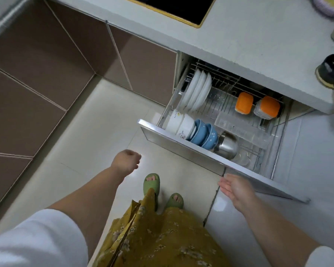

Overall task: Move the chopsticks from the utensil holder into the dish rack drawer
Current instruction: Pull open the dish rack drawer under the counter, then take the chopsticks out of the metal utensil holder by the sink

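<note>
The dish rack drawer (206, 149) stands pulled out below the counter, its steel front facing me. Inside are white plates (198, 89) on edge, white bowls (178, 123), blue bowls (204, 134), a steel pot (228, 145), a clear plastic tray (241, 130) and two orange-lidded containers (244, 103). My right hand (234, 189) hangs open, palm up, just below the drawer front and holds nothing. My left hand (126, 160) is loosely curled over the floor, left of the drawer, with nothing in it. No chopsticks or utensil holder are clearly visible.
The pale counter (239, 41) carries a black cooktop (174, 8) at the top and dark jars (332, 72) at the right edge. Brown cabinet doors (46, 74) line the left. My feet in green slippers (151, 183) stand on the light tile floor.
</note>
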